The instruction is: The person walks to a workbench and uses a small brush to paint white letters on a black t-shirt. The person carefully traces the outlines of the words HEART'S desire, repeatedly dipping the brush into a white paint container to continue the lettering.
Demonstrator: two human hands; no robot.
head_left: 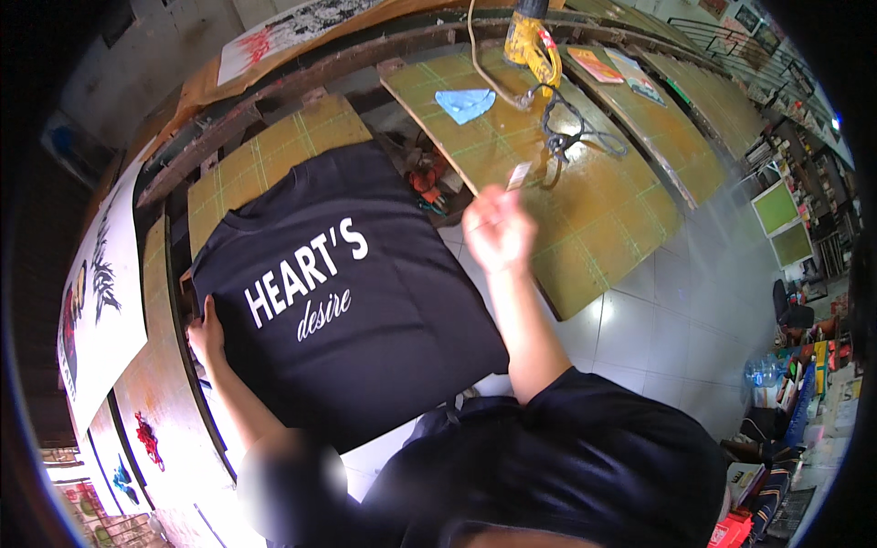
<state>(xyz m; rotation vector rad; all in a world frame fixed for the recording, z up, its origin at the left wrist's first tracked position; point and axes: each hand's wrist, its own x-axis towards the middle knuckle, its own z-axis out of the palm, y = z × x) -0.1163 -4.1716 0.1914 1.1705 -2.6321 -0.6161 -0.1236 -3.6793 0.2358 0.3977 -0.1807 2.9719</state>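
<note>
A black T-shirt with white lettering across its chest lies spread over a slanted board in front of me. My left hand holds the shirt's left edge, with the thumb near the top side and the other fingers partly hidden. To the right of the shirt, my right hand is raised and smeared by motion. Its fingers are closed on a small pale flat piece, too blurred to name. A greenish-yellow board lies just beyond that hand.
On that board stand a yellow heat gun, a blue cloth and a tangled dark cord. Printed sheets hang over boards at the left. Pale floor tiles show at the right, with cluttered shelves beyond.
</note>
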